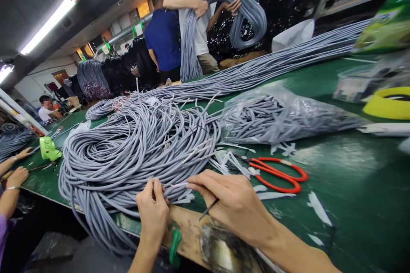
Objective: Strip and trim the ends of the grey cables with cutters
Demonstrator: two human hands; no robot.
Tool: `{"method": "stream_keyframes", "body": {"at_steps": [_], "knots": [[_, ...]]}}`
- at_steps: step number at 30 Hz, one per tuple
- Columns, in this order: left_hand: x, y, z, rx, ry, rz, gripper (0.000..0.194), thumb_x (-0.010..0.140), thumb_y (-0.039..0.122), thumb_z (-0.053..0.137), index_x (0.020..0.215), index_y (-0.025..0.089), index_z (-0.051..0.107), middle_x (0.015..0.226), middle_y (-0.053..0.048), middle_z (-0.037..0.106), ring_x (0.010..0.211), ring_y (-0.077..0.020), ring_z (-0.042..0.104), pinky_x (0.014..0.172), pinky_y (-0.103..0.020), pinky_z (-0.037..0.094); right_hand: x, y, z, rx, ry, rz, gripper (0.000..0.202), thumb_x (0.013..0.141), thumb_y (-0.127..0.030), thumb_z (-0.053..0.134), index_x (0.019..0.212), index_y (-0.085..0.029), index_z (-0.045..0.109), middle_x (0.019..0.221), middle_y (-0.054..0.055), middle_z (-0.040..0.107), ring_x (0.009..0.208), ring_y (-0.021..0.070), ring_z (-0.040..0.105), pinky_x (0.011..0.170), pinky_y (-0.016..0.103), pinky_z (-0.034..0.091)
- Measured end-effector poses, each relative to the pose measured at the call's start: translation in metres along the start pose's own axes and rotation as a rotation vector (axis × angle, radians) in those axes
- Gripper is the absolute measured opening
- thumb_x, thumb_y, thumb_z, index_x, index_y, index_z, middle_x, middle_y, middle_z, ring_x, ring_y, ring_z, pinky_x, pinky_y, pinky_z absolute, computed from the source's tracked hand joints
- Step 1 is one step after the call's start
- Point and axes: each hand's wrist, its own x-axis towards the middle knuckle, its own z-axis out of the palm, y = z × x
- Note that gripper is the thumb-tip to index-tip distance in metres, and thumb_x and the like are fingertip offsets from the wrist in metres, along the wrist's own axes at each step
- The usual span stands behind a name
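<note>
Near the table's front edge, my left hand (153,207) is closed in a pinch on a grey cable, close to its end. My right hand (229,198) pinches the pale, stripped end (181,185) of that cable between thumb and fingertips. A thin dark rod (208,210) sticks out below the right fingers; its kind cannot be made out. Behind both hands lies a large coiled pile of grey cables (105,153), with several white ends showing. Red-handled scissors (282,175) rest to the right, beyond my right hand, among white scraps (320,208).
A clear bag of short grey cable pieces (265,115) lies behind the scissors. Long cables (256,66) stretch across the green table (361,179). A yellow ring (389,103), a wooden board (184,226) and a small green fan (48,149) are around. Other people work at left and behind.
</note>
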Motion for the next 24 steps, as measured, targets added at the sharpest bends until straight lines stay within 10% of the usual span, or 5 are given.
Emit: {"method": "stream_keyframes", "body": {"at_steps": [14,20,24], "knots": [[-0.021,-0.013,-0.038,0.409,0.044,0.185,0.034,0.084,0.027,0.043,0.052,0.017,0.052,0.04,0.002,0.052,0.035,-0.0095,0.047,0.04,-0.018,0.034,0.002,0.002,-0.001,0.063,0.031,0.071,0.024,0.085,-0.014,0.045,0.068,-0.015,0.06,0.057,0.001,0.062,0.049,0.0103,0.058,0.049,0.019,0.039],[-0.017,-0.002,-0.054,0.237,0.342,0.353,0.014,0.08,0.016,0.05,0.071,0.017,0.061,0.067,-0.004,0.066,0.063,-0.016,0.062,0.063,-0.025,0.046,0.008,0.004,-0.008,0.094,0.026,0.086,0.018,0.083,-0.013,0.049,0.07,-0.017,0.061,0.061,0.0,0.065,0.052,0.0106,0.06,0.05,0.019,0.042],[-0.001,0.04,-0.033,-0.177,-0.084,0.647,0.021,0.08,0.011,0.047,0.095,0.018,0.061,0.096,-0.009,0.064,0.092,-0.0205,0.059,0.081,-0.034,0.047,0.011,0.003,-0.011,0.174,0.014,0.026,0.015,0.083,-0.013,0.048,0.077,-0.017,0.06,0.067,0.001,0.067,0.058,0.0106,0.063,0.053,0.018,0.045]]}}
